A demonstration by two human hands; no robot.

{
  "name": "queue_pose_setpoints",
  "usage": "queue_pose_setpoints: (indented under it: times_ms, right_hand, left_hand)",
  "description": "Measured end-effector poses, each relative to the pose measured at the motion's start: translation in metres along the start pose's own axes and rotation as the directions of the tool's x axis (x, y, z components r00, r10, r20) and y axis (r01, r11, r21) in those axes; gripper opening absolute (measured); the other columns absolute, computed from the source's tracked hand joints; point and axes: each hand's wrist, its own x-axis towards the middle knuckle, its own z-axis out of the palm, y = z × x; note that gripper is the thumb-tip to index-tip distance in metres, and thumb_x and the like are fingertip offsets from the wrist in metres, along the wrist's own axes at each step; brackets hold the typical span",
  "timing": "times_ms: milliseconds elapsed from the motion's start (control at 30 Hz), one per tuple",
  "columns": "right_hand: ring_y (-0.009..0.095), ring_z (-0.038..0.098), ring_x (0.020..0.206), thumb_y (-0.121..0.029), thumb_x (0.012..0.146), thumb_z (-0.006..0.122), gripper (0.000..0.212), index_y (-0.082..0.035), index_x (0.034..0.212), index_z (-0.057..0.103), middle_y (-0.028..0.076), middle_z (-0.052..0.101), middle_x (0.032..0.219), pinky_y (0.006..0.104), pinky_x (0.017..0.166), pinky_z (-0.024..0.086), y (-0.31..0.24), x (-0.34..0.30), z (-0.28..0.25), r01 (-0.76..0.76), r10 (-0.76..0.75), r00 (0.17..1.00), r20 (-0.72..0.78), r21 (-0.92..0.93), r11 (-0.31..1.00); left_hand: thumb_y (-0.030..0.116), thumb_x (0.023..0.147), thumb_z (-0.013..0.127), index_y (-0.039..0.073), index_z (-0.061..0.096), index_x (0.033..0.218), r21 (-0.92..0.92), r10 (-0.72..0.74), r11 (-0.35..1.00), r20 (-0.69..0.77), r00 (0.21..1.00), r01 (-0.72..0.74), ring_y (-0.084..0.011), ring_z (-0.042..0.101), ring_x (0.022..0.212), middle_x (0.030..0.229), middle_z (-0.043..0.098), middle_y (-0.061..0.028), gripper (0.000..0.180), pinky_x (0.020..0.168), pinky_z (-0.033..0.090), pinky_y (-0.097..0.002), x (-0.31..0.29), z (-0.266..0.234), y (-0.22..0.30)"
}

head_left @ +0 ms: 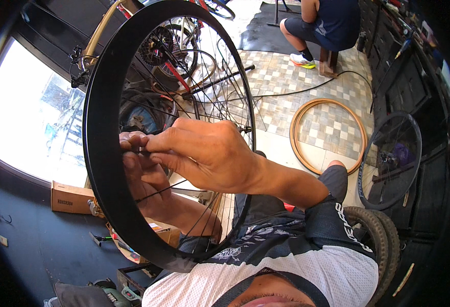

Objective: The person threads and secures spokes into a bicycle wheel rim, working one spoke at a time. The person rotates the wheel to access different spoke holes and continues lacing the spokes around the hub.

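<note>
A black deep-section bicycle wheel (101,128) stands upright in front of me, leaning against my lap, with thin dark spokes running across it. My right hand (212,156) reaches over the spokes, its thumb and forefinger pinched together close to the rim's inner side. From below, my left hand (153,179) comes up behind some of the spokes, its bent fingertips meeting those of the right at the same spot. Whatever small part lies between the fingertips is too hidden to name.
Tan hoop-shaped tyres (293,130) lie on the tiled floor. To the right are another wheel (417,148), knobbly tyres (386,240) and dark drawers (404,89). A cardboard box (72,197) sits at left. Beyond, a person (332,25) sits near several bicycles; a cable (296,92) crosses the floor.
</note>
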Motion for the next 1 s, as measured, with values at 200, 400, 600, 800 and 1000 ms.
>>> queue_pose_setpoints:
  times_ms: [200,400,600,800,1000]
  right_hand:
    - [0.027,0.071,0.073,-0.008,0.09,0.081,0.02,-0.008,0.11,0.075,0.01,0.07,0.088,0.0342,0.061,0.055,0.002,0.003,0.0,0.025,-0.02,0.998,-0.066,0.077,0.997]
    - [0.028,0.07,0.067,-0.02,0.097,0.074,0.015,-0.013,0.11,0.073,0.007,0.066,0.086,0.039,0.055,0.055,-0.003,0.003,-0.006,0.012,-0.012,1.0,-0.015,-0.012,1.0]
    - [0.028,0.071,0.067,-0.019,0.097,0.073,0.015,-0.013,0.11,0.074,0.007,0.066,0.086,0.039,0.056,0.056,-0.002,0.002,-0.009,0.027,-0.028,1.0,-0.01,-0.053,0.998]
    - [0.03,0.071,0.071,-0.017,0.096,0.073,0.015,-0.012,0.11,0.073,0.008,0.066,0.087,0.0401,0.059,0.056,-0.006,0.003,-0.01,0.013,-0.012,1.0,0.022,-0.039,0.999]
    - [0.028,0.07,0.078,-0.008,0.095,0.076,0.015,-0.005,0.11,0.073,0.012,0.07,0.09,0.0351,0.068,0.054,-0.001,0.006,-0.009,0.001,-0.007,0.998,0.056,0.103,0.995]
  left_hand:
    - [0.015,0.107,0.059,0.001,0.058,0.132,-0.052,-0.063,0.996,0.22,0.973,0.076,-0.0247,0.06,0.127,0.13,0.064,-0.0145,0.029,0.115,0.043,-0.0403,0.004,-0.016,0.005]
    - [0.014,0.106,0.063,0.001,0.06,0.132,-0.255,-0.23,0.927,0.195,0.953,0.276,-0.0256,0.064,0.124,0.127,0.067,-0.0161,0.029,0.108,0.051,-0.0376,0.004,-0.022,0.008]
    - [0.016,0.106,0.064,0.001,0.06,0.131,0.004,-0.031,1.0,0.219,0.975,0.031,-0.0247,0.064,0.123,0.127,0.067,-0.0164,0.029,0.106,0.053,-0.0358,0.003,-0.022,-0.002]
    - [0.015,0.104,0.066,0.001,0.065,0.122,0.032,0.012,0.999,0.301,0.953,-0.023,-0.025,0.059,0.119,0.119,0.063,-0.0126,0.023,0.105,0.049,-0.0384,0.012,-0.02,-0.003]
    - [0.013,0.104,0.065,-0.001,0.066,0.12,-0.026,0.044,0.999,0.314,0.948,-0.038,-0.0247,0.056,0.116,0.115,0.06,-0.0124,0.022,0.105,0.047,-0.0398,0.016,-0.017,-0.008]
